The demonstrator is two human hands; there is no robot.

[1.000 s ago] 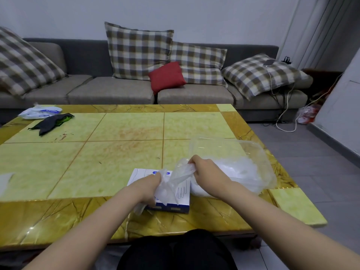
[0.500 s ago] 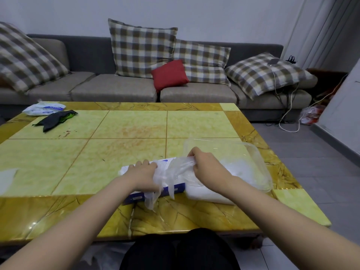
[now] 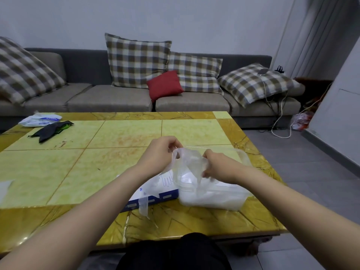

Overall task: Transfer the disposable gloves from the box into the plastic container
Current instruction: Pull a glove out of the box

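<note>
A white and blue glove box (image 3: 153, 193) lies flat near the table's front edge. Right beside it stands the clear plastic container (image 3: 214, 199), filled with white gloves, its lid tilted up behind. My left hand (image 3: 157, 154) and my right hand (image 3: 216, 164) are raised above the box and container, both pinching a thin transparent disposable glove (image 3: 187, 162) stretched between them. Part of the glove hangs down into the container. Another clear glove (image 3: 143, 206) dangles from the box's front side.
The yellow tiled table (image 3: 78, 168) also bears a black cloth (image 3: 50, 129) and a white wipes packet (image 3: 40, 119) at the far left, plus a white scrap (image 3: 4, 189) at the left edge. A grey sofa (image 3: 116, 98) with cushions stands behind. Cables lie on the floor at right.
Both hands have lifted from the box, pulling the transparent glove up and rightward over the container. The left hand has left the box top.
</note>
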